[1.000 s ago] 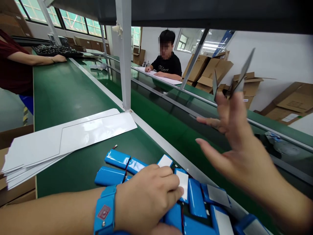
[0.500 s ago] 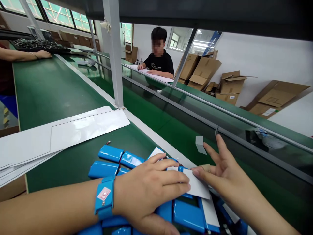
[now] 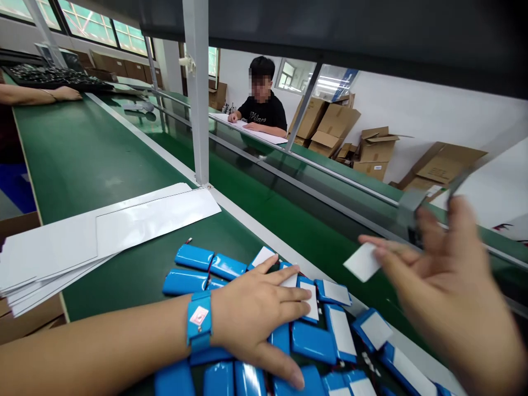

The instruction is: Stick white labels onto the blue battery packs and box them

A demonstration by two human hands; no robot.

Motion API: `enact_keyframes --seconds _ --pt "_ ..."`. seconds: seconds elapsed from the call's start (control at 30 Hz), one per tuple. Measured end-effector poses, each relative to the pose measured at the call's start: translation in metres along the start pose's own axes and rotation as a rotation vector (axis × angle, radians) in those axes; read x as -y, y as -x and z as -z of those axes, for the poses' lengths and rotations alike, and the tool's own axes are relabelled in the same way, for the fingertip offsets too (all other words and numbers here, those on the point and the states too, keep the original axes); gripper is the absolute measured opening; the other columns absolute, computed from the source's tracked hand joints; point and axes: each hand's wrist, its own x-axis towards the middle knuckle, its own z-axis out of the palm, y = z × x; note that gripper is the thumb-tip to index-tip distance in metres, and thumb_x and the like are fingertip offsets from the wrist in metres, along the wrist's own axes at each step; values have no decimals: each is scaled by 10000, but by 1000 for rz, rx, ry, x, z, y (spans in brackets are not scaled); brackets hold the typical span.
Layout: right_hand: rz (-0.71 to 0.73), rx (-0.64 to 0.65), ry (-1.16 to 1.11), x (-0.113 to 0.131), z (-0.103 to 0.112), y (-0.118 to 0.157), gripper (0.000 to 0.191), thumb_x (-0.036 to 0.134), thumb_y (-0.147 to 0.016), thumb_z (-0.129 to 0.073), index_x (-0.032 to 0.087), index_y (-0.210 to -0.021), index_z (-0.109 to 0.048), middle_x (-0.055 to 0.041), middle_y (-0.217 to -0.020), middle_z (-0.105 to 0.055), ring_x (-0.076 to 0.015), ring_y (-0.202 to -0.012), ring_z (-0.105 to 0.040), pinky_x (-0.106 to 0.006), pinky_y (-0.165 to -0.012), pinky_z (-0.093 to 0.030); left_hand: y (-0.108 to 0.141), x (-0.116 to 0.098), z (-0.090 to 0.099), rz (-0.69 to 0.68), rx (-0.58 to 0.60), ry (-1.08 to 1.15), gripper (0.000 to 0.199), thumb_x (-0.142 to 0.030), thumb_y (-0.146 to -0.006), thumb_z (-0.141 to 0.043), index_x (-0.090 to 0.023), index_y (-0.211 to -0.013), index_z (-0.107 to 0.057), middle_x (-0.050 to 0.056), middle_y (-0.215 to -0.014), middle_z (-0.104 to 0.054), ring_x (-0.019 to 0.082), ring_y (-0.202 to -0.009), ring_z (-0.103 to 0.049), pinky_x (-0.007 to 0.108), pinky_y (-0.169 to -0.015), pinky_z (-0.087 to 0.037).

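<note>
Way through: above the blue batteries [image 3: 317,341], between left hand [image 3: 258,313] and right hand [image 3: 447,280]
In the way, left: white sheets [image 3: 124,236] lying on the belt [image 3: 103,143], just beside the batteries
In the way, ahead: rail [image 3: 313,184] and post [image 3: 198,93] beyond the batteries

Blue shrink-wrapped battery packs [image 3: 311,341] in a loose heap on a green conveyor belt [image 3: 103,137], many bearing white labels [image 3: 341,338]

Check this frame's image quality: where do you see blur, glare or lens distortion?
In the head view, the right hand and the white label by it are motion-blurred, while the left hand is sharp; glare lies on the blue batteries and white sheets; the wide lens bends the green belt edges.
</note>
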Motion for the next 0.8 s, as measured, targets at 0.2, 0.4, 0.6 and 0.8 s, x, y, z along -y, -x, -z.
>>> enact_keyframes --seconds 0.2,0.4,0.6,0.8 --pt "-312 -115 -138 2 -45 88 876 482 -948 -588 545 -1530 63 -3 -1679 25 -322 -1308 -548 -504 -1005 -539 10 -2 6 -61 -186 -32 485 -552 -946 -537 -167 -1225 -632 104 -1197 -692 315 -1241 -540 613 -1203 -155" --pt "-389 -173 -147 3 -62 128 875 466 -962 -577 522 -1534 83 -37 -1677 -16 -295 -1349 -509 -554 -1111 -406 15 -4 5 -185 -111 -31 514 -544 -964 -518 -161 -1296 -602 88 -1284 -663 323 -1269 -490 567 -1212 -95" --pt "-355 -128 -29 -6 -69 134 814 434 -986 -526 443 -1569 42 -67 -1676 -44 -294 -1348 -502 -511 -1064 -488 15 -7 -4 -201 17 -10 599 -601 -949 -558 -179 -1375 -574 59 -1404 -616 360 -1393 -390 618 -1217 39" --pt "244 91 742 -29 -61 131 797 160 -1002 -415 405 -1579 77 -227 -1541 -340 -421 -1342 -479 -717 -981 -446 16 -12 -5 -183 34 -1 615 -598 -928 -596 -178 -1376 -584 62 -1375 -638 354 -1341 -455 644 -1224 1"
